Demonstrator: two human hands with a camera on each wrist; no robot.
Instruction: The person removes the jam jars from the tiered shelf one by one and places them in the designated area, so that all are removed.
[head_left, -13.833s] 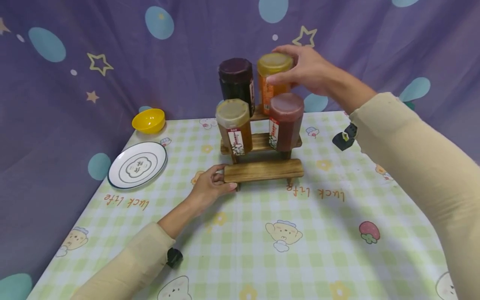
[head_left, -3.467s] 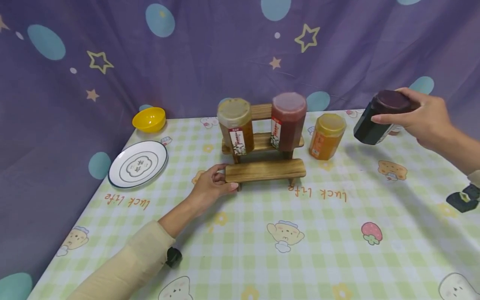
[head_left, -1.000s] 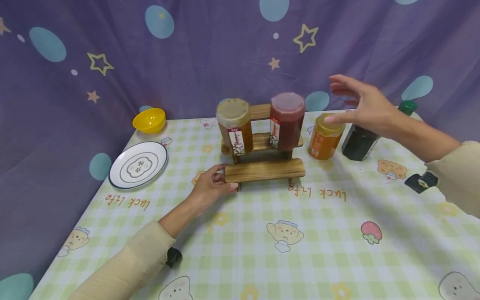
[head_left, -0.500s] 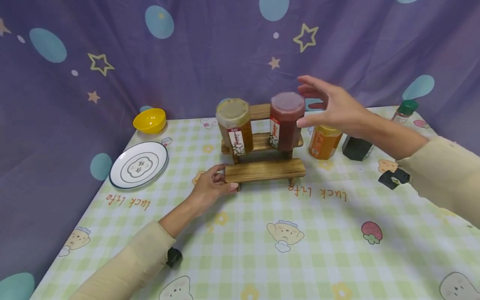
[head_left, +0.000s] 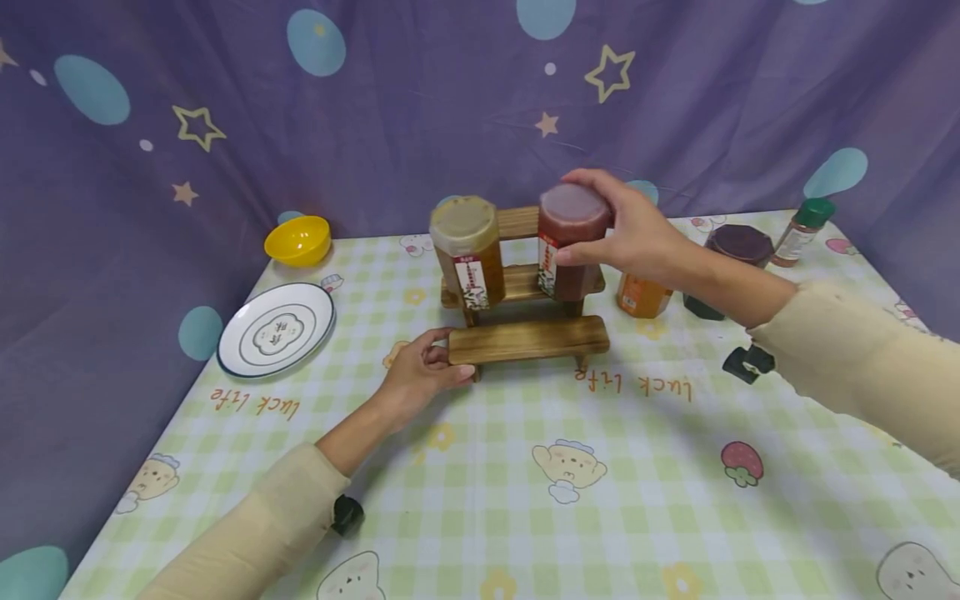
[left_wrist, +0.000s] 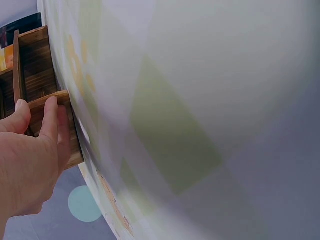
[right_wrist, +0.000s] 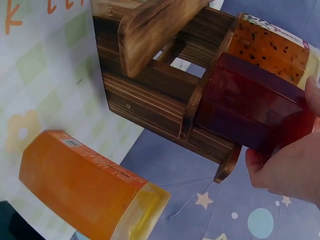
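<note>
A stepped wooden rack (head_left: 528, 340) stands mid-table. On its middle step sit an amber jar (head_left: 467, 242) with a pale lid, left, and a dark red jar (head_left: 574, 218), right. My right hand (head_left: 637, 233) grips the red jar near its top, thumb in front and fingers behind; the right wrist view shows this jar (right_wrist: 250, 100) upright against the rack, beside the amber one. With my left hand (head_left: 416, 375) I hold the left end of the lowest step, thumb and fingers around it (left_wrist: 52, 112). The top step bears no jar.
Right of the rack stand an orange jar (head_left: 642, 298) and a dark jar (head_left: 738, 243), both partly behind the right arm. Farther right is a green-capped bottle (head_left: 798, 237). A yellow bowl (head_left: 298, 243) and a white plate (head_left: 243, 354) lie at the left.
The orange and dark jars went from the top step to the table at the right. My right hand then moved left and took hold of the red jar. The left hand has stayed put.
</note>
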